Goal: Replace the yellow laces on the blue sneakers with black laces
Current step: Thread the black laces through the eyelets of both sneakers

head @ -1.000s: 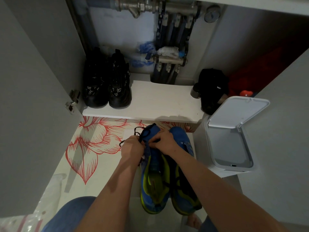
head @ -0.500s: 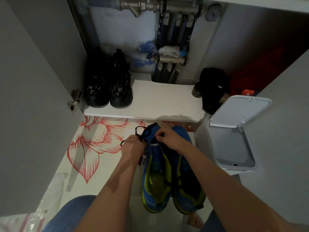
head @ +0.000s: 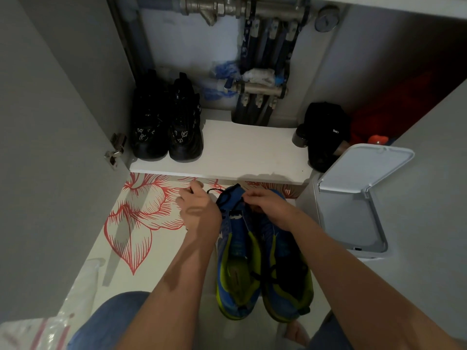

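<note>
- The blue sneakers (head: 262, 269) lie side by side on the flower-patterned floor (head: 141, 213), heels toward the person and toes under the edge of a white shelf (head: 247, 152).
- The left hand (head: 199, 208) sits just left of the left sneaker (head: 237, 261). Its grip is closed to a pinch on what looks like the free end of a black lace (head: 214, 191), which arcs from the toe toward those fingers.
- The right hand (head: 267, 205) rests on the toe end of that same sneaker with its grip pinched tight. Whether it holds the lace or only the upper cannot be told.
- Dark lacing already crosses the right sneaker (head: 285, 274), and no yellow lace can be made out on either shoe.
- Judged from this, the step in hand is threading the black lace through the front eyelets of the left sneaker, late in the task.
- The next move likely calls for drawing the lace taut and evening both ends while the right hand steadies the shoe, then feeding the tip into the next eyelet.
- A pair of black shoes (head: 166, 132) stands on the shelf, and an open-lidded white bin (head: 353, 205) stands to the right.
</note>
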Tool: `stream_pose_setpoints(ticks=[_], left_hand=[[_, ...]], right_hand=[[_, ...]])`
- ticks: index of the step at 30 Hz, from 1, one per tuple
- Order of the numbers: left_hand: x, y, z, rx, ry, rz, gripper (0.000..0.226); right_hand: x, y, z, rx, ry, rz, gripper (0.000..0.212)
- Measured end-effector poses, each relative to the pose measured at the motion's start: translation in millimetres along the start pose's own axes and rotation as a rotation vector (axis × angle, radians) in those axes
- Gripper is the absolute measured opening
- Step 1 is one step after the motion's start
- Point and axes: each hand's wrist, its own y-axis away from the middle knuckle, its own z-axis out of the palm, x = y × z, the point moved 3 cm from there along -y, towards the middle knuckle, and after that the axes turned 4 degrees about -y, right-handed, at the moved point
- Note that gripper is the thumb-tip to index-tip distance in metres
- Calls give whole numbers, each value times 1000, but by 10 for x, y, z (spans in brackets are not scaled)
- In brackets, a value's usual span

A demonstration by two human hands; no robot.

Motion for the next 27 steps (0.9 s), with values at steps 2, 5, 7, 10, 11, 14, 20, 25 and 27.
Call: stream_pose_setpoints(ticks=[2,5,7,10,11,14,20,25,27], left_hand=[[14,-59,15,-56,-3,32,37],[-23,-105,60,-198,36,21,24],[-34,-114,47,-205,-5,27,23],[-24,-147,35,-239,150,-3,28],[-8,-141,25,-257,211,-3,29],[10,-140,-6,-265,319,-2,26],[-5,-150,-26,-255,469,-21,35],[6,-195,-134,-118,487,26,38],[0,-204,-156,-98,520,-2,38]], right_hand=[[16,11,-21,-13,-8,1,19],[-22,54,17,-70,58,-8,19],[-91,89,83,-105,95,2,17],[-141,127,192,-163,298,33,35],[-134,116,218,-173,427,-20,37],[-103,64,260,-166,719,-182,24],[-231,26,-39,83,261,-201,16],[-259,88,-119,69,-69,-75,27],[-246,109,-67,97,256,-85,33]])
